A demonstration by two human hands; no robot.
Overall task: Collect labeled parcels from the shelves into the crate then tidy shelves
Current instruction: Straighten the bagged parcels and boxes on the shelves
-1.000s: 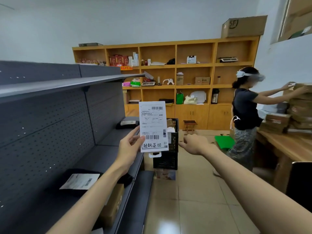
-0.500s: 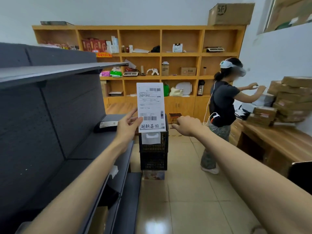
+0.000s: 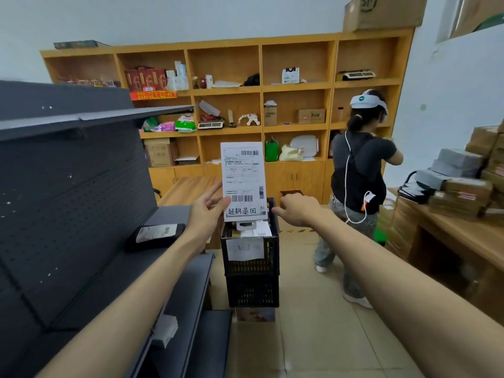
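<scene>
Walked closer, crate (image 3: 250, 257) now right ahead. Left hand (image 3: 205, 214) still pinching label (image 3: 243, 181) upright, right hand (image 3: 299, 209) loosely curled, holding nothing. Drop-off looks next.

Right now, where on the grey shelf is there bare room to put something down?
The grey shelf is bare from the black parcel forward, along the pegboard. Crowded: the black crate is already filled to its rim, and the wooden table at right is stacked with boxes.

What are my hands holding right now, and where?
Left hand pinches the labeled parcel at its lower left edge. Right hand holds nothing.
</scene>
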